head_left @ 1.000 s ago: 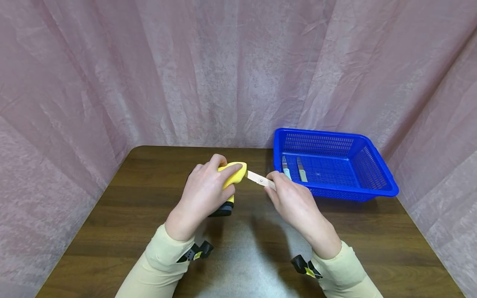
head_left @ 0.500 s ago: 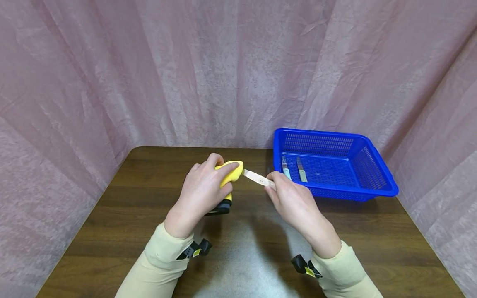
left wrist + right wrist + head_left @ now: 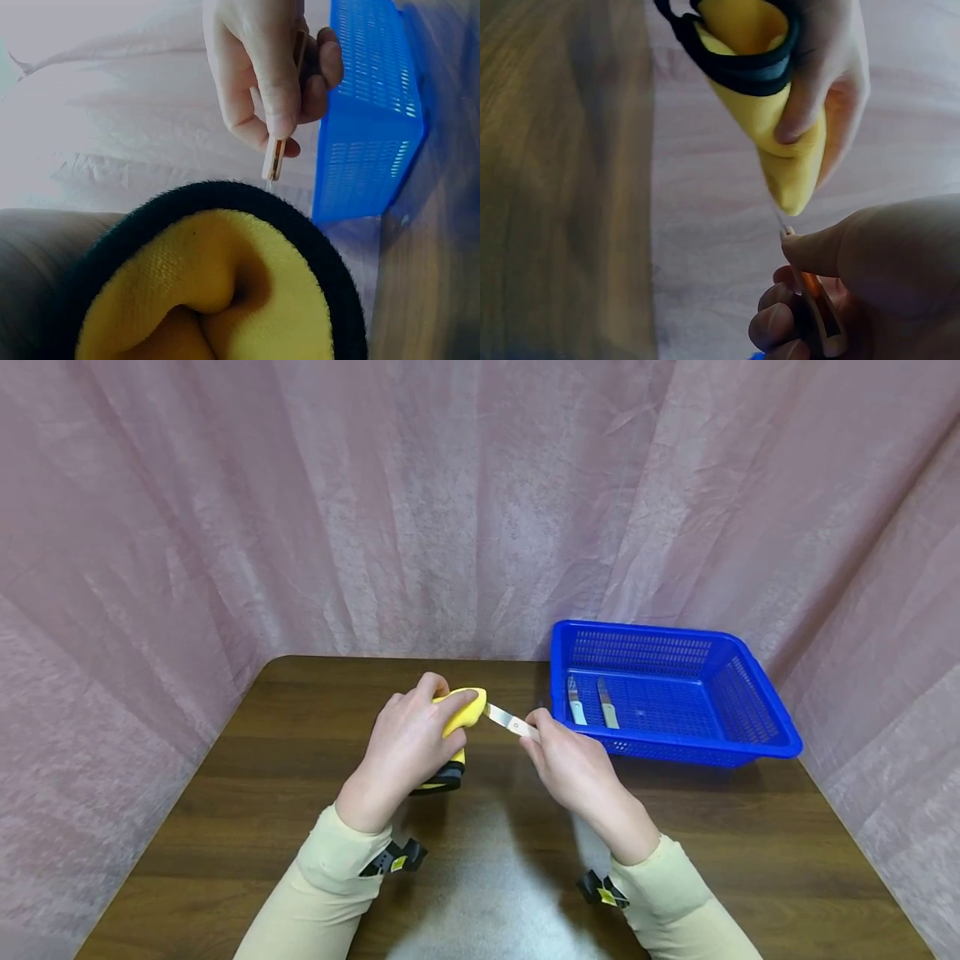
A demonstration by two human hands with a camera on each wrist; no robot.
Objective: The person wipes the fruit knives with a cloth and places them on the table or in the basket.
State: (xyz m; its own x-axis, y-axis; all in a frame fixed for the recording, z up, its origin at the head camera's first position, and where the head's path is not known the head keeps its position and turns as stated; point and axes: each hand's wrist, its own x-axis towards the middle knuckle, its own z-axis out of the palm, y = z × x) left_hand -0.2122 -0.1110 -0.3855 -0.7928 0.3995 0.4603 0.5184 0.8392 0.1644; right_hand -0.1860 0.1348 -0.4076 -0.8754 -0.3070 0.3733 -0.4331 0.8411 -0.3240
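My left hand (image 3: 408, 735) pinches a folded yellow cloth (image 3: 467, 710) with dark edging, its thumb and forefinger near the cloth's pointed end. In the left wrist view the loose cloth (image 3: 180, 255) curls into a hollow with a black border. Across from it my right hand (image 3: 577, 768) grips the pale handle of a folding knife (image 3: 512, 722), blade out and pointing at the cloth. The blade's tip end is hidden at the yellow fold. In the right wrist view, thumb and curled fingers hold the knife handle (image 3: 821, 307) just below the cloth (image 3: 769, 127).
A blue plastic basket (image 3: 675, 747) stands at the back right, close behind my right hand. Inside lie two small knives, one with a light blue handle (image 3: 577, 712) and one with a pale handle (image 3: 610, 716). Pink curtains (image 3: 450, 527) hang behind the brown wooden table (image 3: 300, 710).
My left hand with the cloth has shifted slightly left, baring more of the blade. My right hand has then moved left with the knife, a little away from the basket.
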